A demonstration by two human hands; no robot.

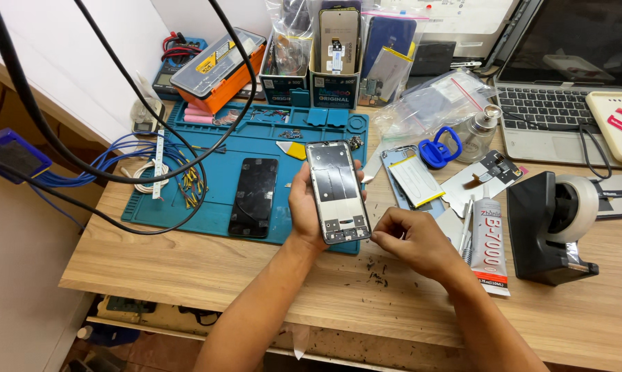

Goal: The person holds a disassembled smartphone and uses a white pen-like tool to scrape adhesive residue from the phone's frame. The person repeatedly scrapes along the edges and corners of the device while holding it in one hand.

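Note:
My left hand (305, 205) holds an opened phone frame (336, 189) upright over the front edge of the blue repair mat (214, 207), its inner metal side facing me. My right hand (413, 240) is at the frame's lower right corner, fingertips pinched against its edge. A black phone screen (254, 197) lies flat on the mat to the left of my left hand. A phone battery with a yellow edge (414, 180) rests on a part just right of the frame. A tube of glue (489, 242) lies on the wooden table beside my right hand.
A black tape dispenser (548, 224) stands at the right. A laptop (566, 83) sits at the back right with a phone case (617, 124) on it. An orange parts box (218, 65), boxes of spare parts, a blue suction cup (436, 150) and a glass bottle (478, 134) line the back. Black cables (118, 172) cross the left side.

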